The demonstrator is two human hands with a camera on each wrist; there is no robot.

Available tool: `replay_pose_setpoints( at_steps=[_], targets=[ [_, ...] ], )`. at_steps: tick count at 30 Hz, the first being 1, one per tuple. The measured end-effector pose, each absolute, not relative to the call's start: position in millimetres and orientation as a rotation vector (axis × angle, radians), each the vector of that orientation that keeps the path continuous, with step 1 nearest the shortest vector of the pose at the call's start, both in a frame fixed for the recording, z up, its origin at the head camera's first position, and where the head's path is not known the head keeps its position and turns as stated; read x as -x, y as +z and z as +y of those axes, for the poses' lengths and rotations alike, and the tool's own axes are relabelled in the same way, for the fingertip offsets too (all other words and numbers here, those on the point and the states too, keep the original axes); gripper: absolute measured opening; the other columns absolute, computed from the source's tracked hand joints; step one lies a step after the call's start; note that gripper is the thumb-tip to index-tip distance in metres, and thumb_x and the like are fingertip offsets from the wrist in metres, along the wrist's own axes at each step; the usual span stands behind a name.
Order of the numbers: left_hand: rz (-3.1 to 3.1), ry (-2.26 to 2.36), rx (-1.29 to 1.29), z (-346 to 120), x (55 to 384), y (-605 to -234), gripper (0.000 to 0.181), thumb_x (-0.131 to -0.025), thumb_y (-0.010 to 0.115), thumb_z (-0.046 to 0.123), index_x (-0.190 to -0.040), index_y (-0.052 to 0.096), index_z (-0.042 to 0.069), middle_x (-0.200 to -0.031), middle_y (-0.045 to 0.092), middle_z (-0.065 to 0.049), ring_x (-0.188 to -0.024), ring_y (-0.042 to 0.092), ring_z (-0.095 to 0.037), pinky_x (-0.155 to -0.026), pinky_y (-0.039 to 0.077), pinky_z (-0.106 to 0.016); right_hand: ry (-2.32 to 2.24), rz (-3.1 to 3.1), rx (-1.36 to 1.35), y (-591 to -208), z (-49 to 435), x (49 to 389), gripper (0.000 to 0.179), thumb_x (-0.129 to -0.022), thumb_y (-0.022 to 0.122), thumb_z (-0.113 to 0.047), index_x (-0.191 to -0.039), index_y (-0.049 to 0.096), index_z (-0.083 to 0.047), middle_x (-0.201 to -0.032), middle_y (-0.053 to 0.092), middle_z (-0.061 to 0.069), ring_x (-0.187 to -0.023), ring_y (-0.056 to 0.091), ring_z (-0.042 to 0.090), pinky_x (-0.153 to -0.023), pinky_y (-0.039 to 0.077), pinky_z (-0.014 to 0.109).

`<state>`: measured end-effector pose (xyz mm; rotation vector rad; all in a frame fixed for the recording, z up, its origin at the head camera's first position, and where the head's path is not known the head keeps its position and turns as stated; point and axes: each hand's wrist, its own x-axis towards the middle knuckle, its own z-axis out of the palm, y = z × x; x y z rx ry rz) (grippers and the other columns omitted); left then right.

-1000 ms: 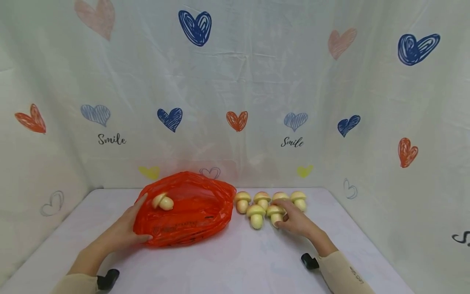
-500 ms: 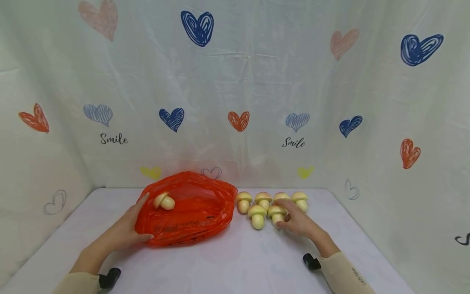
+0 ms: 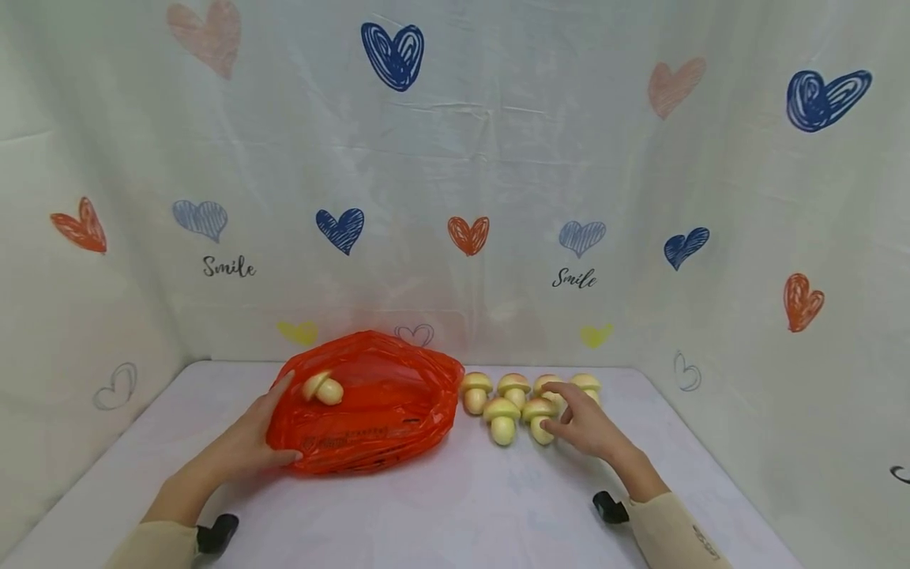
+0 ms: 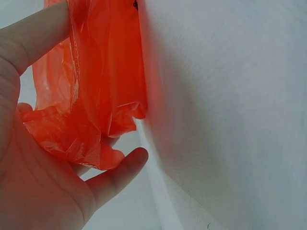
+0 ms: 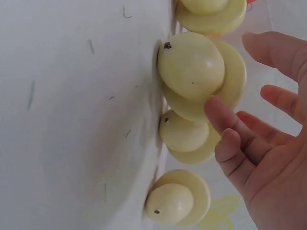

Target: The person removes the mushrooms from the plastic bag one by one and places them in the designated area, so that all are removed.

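Note:
In the head view, my left hand (image 3: 259, 438) cups the left side of a red plastic bag (image 3: 426, 423). Its fingers are spread behind the film (image 4: 108, 57) in the left wrist view, with the thumb along the near side. Inside the bag, near its left rim, lies a mushroom (image 3: 328, 390). My right hand (image 3: 588, 425) hovers at the front-row mushroom (image 3: 538, 411), fingers and thumb parted. In the right wrist view a gap shows between the thumb and the large mushroom (image 5: 192, 67), while another fingertip overlaps its cap.
Several more mushrooms stand close together right of the bag, among them a front-row mushroom (image 3: 502, 427) and a back-row mushroom (image 3: 475, 395). A white curtain (image 3: 483, 300) printed with hearts rises behind the table (image 3: 426, 521) and at both sides.
The head view has shifted slightly. My right hand's fingers have spread and drawn a little away from the front-row mushroom, showing more of it. The left hand stays at the bag.

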<state>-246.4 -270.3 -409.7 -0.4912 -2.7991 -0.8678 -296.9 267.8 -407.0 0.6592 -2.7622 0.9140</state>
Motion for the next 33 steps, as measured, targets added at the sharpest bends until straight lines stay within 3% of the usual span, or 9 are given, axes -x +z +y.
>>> replay_pose_setpoints(
  at_steps=[19,26,33],
  targets=[
    [-2.818,-0.864,0.458,-268.4,245.1,-409.0,0.12,-0.067,0.086,0.031,-0.153,0.006,0.011,-0.139,0.033,-0.031,-0.124,0.035,-0.051,-0.09,0.041,-0.067,0.882,-2.433,-0.94,-398.5,243.1,288.6,0.041,-0.083,0.073,-0.01,-0.122,0.058,-0.005,-0.119,0.057,0.012,-0.061,0.05,0.004,-0.055,0.047,0.021],
    [-2.832,-0.865,0.449,-268.1,245.2,-408.4,0.12,-0.067,0.086,0.032,-0.154,0.005,0.011,-0.14,0.031,-0.031,-0.125,0.034,-0.051,-0.09,0.041,-0.067,0.794,-2.306,-1.056,-397.1,225.8,282.0,0.041,-0.081,0.073,-0.006,-0.119,0.059,-0.009,-0.104,0.061,0.002,-0.063,0.051,0.006,-0.055,0.048,0.025],
    [-2.836,-0.86,0.444,-267.9,244.8,-408.8,0.12,-0.067,0.086,0.032,-0.154,0.005,0.012,-0.14,0.031,-0.031,-0.124,0.035,-0.051,-0.089,0.042,-0.066,0.798,-2.345,-1.114,-398.8,209.8,272.7,0.038,-0.084,0.071,-0.009,-0.119,0.059,-0.005,-0.107,0.061,0.005,-0.066,0.052,0.01,-0.056,0.049,0.026]
  ],
)
